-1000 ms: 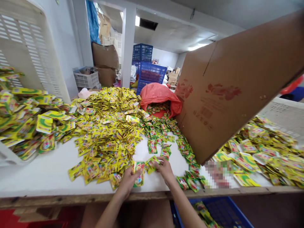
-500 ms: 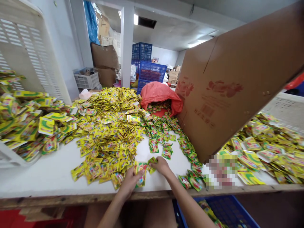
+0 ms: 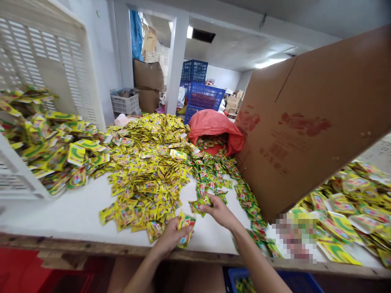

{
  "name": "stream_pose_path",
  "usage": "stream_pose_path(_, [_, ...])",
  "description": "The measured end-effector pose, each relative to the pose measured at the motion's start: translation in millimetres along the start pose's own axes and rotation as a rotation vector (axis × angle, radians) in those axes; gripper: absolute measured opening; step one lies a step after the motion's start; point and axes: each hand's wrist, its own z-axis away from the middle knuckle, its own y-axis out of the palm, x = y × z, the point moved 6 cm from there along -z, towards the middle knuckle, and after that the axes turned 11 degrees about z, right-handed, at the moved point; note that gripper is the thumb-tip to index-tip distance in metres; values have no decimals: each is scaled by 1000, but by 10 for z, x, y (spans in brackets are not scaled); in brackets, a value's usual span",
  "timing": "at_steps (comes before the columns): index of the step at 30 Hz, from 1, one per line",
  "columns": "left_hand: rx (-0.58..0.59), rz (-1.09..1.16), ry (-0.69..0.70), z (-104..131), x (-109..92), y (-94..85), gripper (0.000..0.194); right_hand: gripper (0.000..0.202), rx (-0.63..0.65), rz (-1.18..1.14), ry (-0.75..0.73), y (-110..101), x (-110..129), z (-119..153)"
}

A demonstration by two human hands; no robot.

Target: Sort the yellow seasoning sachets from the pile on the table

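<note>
My left hand (image 3: pixel 169 239) is closed around a yellow-and-green printed packet (image 3: pixel 186 224), low over the front of the white table (image 3: pixel 210 240). Just above it and to the right, my right hand (image 3: pixel 220 211) pinches small green sachets (image 3: pixel 198 204); how many I cannot tell. The two hands are close together but apart. A big heap of small yellow sachets (image 3: pixel 146 167) lies to the left of them. Beyond my right hand, loose green sachets (image 3: pixel 210 167) spread out from the mouth of a red sack (image 3: pixel 210 122).
Tipped white crates hold larger yellow packets (image 3: pixel 76 154) at left and more packets (image 3: pixel 345 203) at right. A large cardboard box (image 3: pixel 305 118) leans over the right side. Blue crates (image 3: pixel 204 95) stand behind. Below the wooden table edge (image 3: pixel 106 250) sits a blue bin (image 3: pixel 293 280).
My right hand has lifted slightly and moved right with the green sachets, toward the green pile. The left hand still grips its packet, now tilted more. The view has shifted left.
</note>
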Motion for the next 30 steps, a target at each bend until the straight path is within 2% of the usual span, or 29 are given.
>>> stream_pose_path(5, [-6,8,18,32,-51,17,37,29,110,125,23,-22,57,-72])
stream_pose_path(8, [14,-4,28,30,-37,14,37,29,62,213,11,-4,-42,-92])
stream_pose_path(12, [63,-42,29,-9,30,8,36,29,30,200,-34,181,-221,-61])
stream_pose_path(16, [61,-25,24,-33,48,2,38,24,54,315,-11,326,-362,-35])
stream_pose_path(19, [56,-13,12,-26,40,4,38,21,38,384,-6,274,-369,-51])
stream_pose_path(23, [56,-12,23,-23,44,-7,36,20,-33,481,-11,104,-322,-55])
stream_pose_path(26, [22,17,41,-36,39,-35,36,21,-76,407,6,30,-328,-7])
stream_pose_path(30, [-111,177,62,-4,-30,-100,42,29,-154,108,57,51,-410,97])
